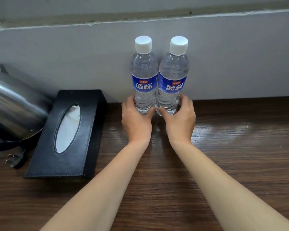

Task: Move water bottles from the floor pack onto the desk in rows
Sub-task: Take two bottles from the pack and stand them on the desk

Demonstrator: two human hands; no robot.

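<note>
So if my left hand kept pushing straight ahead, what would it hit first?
The left hand already grips the left water bottle; going straight on, bottle and hand would probably meet the grey wall close behind, though depth is unclear.

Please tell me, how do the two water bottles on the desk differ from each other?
The left bottle is gripped near its base by the left hand; the right bottle by the right hand. The left bottle stands nearer the black tissue box; the right bottle has bare desk beside it. Otherwise they match: both upright, side by side against the wall, with white caps, blue labels and clear water.
</note>
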